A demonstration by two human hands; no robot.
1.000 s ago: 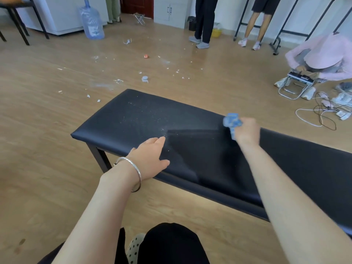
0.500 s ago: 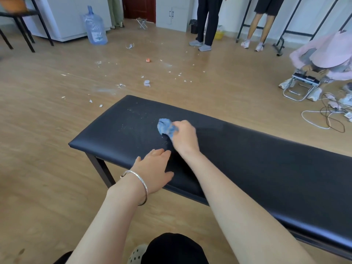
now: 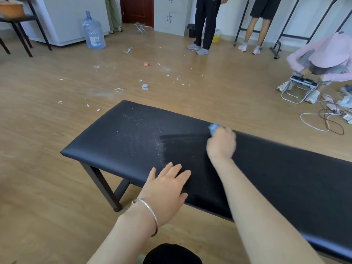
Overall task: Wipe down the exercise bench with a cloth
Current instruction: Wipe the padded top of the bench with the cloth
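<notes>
Here, left hand (image 3: 165, 189) flat on smooth black bench (image 3: 123, 134), right hand (image 3: 222, 143) apparently tight round crumpled blue cloth (image 3: 213, 128).

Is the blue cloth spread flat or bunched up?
Bunched up: the cloth shows as a small wad gripped by the right hand.

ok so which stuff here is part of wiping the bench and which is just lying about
Part of the job: bench, blue cloth, right hand gripping it, left hand resting on the bench.
Lying about: water jug, floor scraps, folding stool.
</notes>
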